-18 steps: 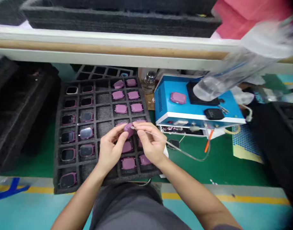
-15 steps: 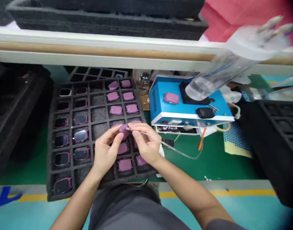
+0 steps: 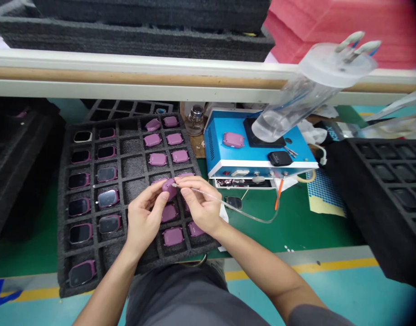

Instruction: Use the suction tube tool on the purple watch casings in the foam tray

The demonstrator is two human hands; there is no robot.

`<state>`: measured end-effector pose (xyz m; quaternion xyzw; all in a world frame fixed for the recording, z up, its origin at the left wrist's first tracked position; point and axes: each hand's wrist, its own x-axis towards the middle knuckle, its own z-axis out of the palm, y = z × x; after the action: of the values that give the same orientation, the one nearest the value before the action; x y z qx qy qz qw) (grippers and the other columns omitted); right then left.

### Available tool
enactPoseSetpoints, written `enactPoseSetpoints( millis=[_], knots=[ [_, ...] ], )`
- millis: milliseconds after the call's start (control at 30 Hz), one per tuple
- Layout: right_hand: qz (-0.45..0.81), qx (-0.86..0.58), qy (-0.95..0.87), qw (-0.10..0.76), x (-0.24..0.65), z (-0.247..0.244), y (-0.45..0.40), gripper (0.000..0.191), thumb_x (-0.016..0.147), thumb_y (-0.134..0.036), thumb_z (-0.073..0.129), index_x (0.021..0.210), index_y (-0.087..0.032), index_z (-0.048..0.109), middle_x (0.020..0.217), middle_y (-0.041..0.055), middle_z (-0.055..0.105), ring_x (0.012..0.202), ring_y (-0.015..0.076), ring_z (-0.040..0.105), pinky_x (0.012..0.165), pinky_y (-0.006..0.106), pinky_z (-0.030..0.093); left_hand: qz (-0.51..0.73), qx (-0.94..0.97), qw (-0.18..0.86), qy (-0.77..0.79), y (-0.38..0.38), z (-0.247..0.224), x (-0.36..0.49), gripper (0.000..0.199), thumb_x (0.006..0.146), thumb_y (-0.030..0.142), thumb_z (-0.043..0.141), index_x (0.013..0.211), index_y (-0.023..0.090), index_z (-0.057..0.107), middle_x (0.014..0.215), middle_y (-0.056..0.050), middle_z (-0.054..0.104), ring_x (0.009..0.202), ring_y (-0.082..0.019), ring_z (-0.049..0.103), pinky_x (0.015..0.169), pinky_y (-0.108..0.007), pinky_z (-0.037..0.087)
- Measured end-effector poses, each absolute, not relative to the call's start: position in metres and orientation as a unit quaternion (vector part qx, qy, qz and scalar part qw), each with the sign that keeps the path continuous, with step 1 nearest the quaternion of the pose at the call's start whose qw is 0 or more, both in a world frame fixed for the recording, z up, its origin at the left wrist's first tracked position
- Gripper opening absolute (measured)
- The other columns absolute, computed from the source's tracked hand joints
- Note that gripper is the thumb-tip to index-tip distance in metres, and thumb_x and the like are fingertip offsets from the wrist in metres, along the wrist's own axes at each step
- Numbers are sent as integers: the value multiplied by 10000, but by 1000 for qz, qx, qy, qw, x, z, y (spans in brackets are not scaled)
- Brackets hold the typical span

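Note:
My left hand [image 3: 142,222] is closed on a small purple watch case [image 3: 168,185], thumb on its near side, above a black foam tray. Pinched in my right hand [image 3: 205,209] is the end of a thin clear tube [image 3: 253,219], whose pale fitting meets the edge of the case; whether it goes in is too small to tell. The tube loops right toward the front of a blue box. Below my hands, the foam tray [image 3: 132,165] carries dark-screened watches [image 3: 79,206] on the left and purple cases [image 3: 173,236] on the right.
On the blue box [image 3: 210,140] sit a purple case [image 3: 233,139], a black case [image 3: 279,158] and a tilted clear cylinder [image 3: 292,106]. A glass bottle [image 3: 195,121] stands beside it. Black foam trays [image 3: 394,181] are at the right; a shelf [image 3: 143,86] crosses above.
The view has shifted slightly, so most things appear further left. Both hands keep the same hold, with the tube's tip still at the watch case.

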<state>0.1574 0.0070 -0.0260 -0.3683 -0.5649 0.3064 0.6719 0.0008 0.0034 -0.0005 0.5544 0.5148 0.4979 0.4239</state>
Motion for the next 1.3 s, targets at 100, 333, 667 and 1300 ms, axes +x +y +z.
enactPoseSetpoints(
  millis=[100, 333, 667, 1300],
  knots=[
    [307, -370, -566, 670, 157, -25, 7, 179, 990, -167, 667, 1059, -282, 786, 1068, 48, 810, 1034, 212, 781, 967, 411, 634, 498, 555, 423, 515, 3, 0, 1, 396, 901, 457, 791, 1151, 151, 803, 1147, -122, 827, 1016, -257, 813, 941, -345, 662],
    [303, -368, -568, 671, 157, -23, 8, 188, 987, -152, 666, 1055, -280, 785, 1064, 48, 812, 1029, 209, 781, 959, 404, 635, 498, 556, 422, 514, 3, 1, 1, 385, 904, 436, 790, 1158, 146, 800, 1144, -116, 829, 1017, -244, 814, 937, -322, 661],
    [303, -362, -568, 674, 157, -25, 7, 200, 987, -146, 667, 1069, -285, 787, 1066, 46, 808, 1035, 205, 778, 961, 406, 633, 496, 559, 414, 520, 3, 1, 1, 400, 899, 444, 791, 1158, 140, 804, 1152, -121, 827, 1013, -247, 814, 936, -323, 662],
    [295, -399, -573, 652, 157, -24, 6, 123, 1005, -269, 651, 997, -272, 775, 1041, 63, 817, 1017, 224, 787, 962, 435, 653, 489, 542, 439, 524, 2, 1, 1, 432, 872, 480, 811, 1160, 158, 796, 1154, -123, 824, 1019, -261, 802, 965, -378, 651]
  ],
)
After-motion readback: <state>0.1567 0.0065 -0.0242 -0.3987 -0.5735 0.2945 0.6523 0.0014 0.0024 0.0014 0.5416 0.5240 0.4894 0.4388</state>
